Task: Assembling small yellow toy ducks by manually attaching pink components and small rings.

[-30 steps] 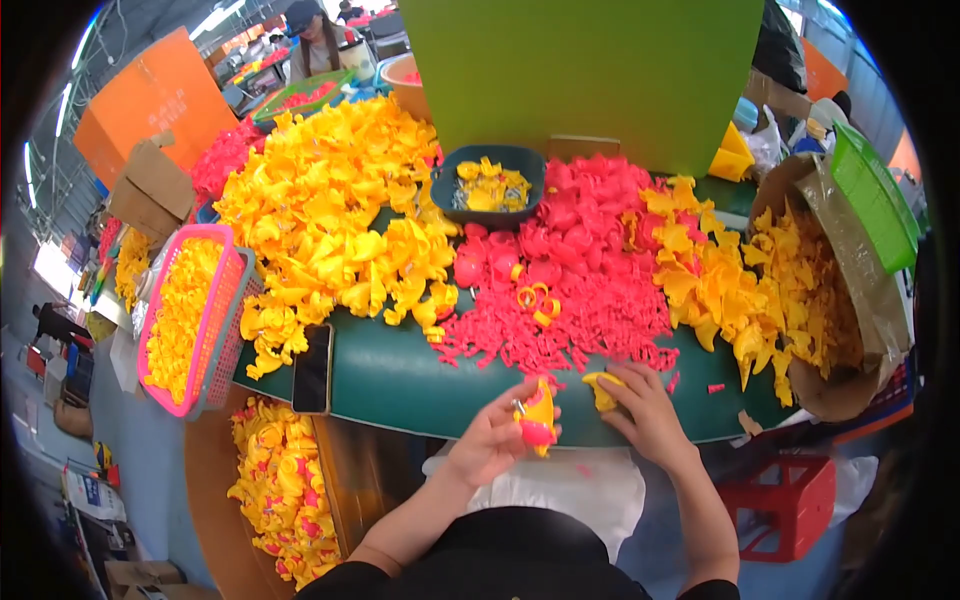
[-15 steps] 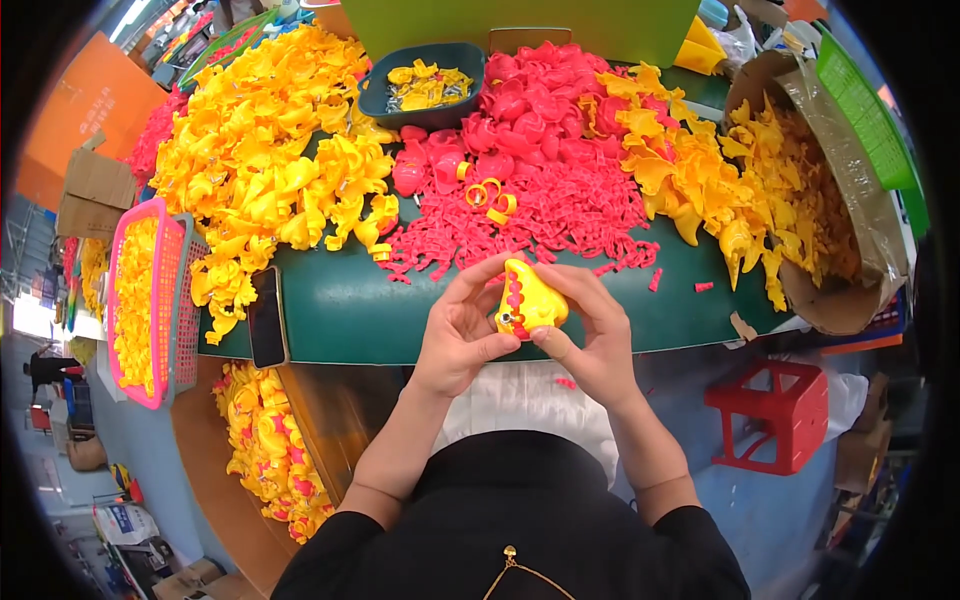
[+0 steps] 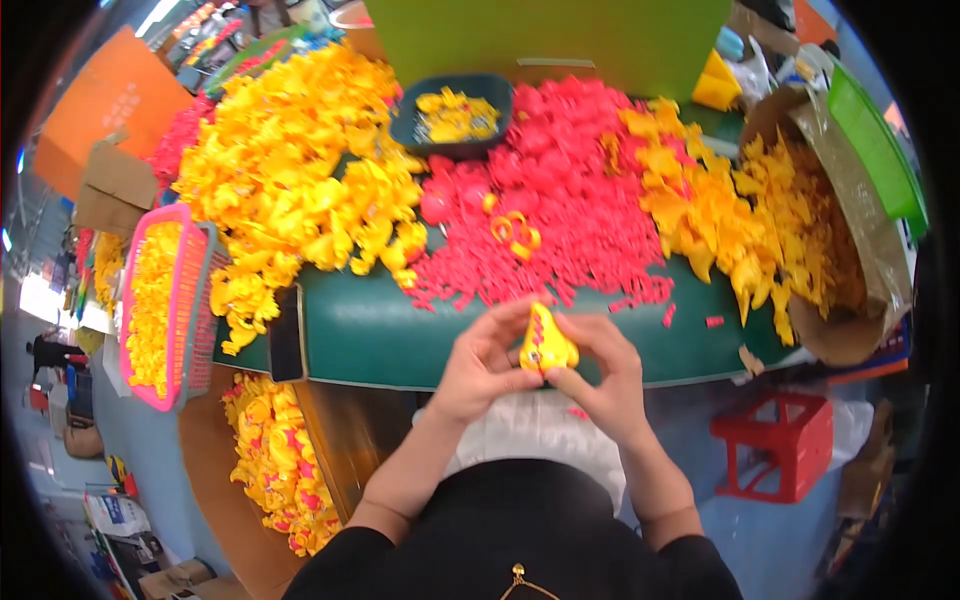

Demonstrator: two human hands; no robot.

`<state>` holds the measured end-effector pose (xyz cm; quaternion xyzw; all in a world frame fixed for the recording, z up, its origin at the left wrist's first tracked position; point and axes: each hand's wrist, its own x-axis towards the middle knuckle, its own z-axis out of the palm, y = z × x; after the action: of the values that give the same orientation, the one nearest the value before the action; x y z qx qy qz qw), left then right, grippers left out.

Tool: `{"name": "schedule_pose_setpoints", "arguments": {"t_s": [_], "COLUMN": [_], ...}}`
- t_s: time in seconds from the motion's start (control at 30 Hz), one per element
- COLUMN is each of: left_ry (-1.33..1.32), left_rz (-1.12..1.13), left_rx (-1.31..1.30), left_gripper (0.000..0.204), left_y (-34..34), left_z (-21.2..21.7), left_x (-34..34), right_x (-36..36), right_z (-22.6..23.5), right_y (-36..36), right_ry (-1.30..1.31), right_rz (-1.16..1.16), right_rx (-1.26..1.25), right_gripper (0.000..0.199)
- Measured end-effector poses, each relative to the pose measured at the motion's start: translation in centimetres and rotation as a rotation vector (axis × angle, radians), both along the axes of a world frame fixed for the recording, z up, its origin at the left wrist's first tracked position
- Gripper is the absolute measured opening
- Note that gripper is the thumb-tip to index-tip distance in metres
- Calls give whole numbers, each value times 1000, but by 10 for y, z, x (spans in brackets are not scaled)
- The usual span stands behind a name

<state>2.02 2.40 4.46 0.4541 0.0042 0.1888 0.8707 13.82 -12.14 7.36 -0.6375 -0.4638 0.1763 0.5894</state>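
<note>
Between my two hands is a small yellow plastic toy (image 3: 552, 352), rounded at the bottom and narrowing upward, with a wavy red strip and a dark eye-like spot. My left hand (image 3: 486, 362) closes on its left side with thumb and fingers. From the right, my right hand (image 3: 608, 372) grips it too, thumb near its lower edge. The toy is above the front edge of the green table (image 3: 370, 335). Just beyond my hands lie small pink strips (image 3: 570, 255) in a heap, with a few yellow rings (image 3: 515, 233) on top.
Yellow parts (image 3: 290, 150) heap at left, with pink shells (image 3: 560, 130) behind the strips. A dark bowl (image 3: 405, 125) holds small parts. A phone (image 3: 287, 335) lies at the table edge. Right are a carton (image 3: 875, 230) and red stool (image 3: 790, 440); lower left, a box of yellow-and-red toys (image 3: 285, 460).
The whole scene sits lower and slightly further right in the picture. The toy has turned a little, so its red strip faces me more. Both hands still hold it.
</note>
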Motion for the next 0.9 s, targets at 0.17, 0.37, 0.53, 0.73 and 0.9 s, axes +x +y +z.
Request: {"name": "schedule_pose_setpoints", "arguments": {"t_s": [0.17,0.37,0.53,0.73,0.9], "left_ry": [16,115,57,20,-84], "left_rz": [38,151,149,262,325], "left_rx": [-70,-349,-20,164,190], "left_gripper": [67,52,54,54,45], "left_y": [-8,-19,-4,-1,-10], "left_z": [-1,1,-3,-13,-4], "left_x": [-9,-4,-3,-1,5], "right_x": [-9,-14,-1,3,2], "right_z": [0,-10,-3,11,-6], "right_y": [4,3,-5,-2,-7], "right_ry": [38,94,-100,123,271], "right_rz": [13,-38,-78,47,92], "right_rx": [-35,0,-62,-24,148], "right_gripper": [55,64,54,44,42]}}
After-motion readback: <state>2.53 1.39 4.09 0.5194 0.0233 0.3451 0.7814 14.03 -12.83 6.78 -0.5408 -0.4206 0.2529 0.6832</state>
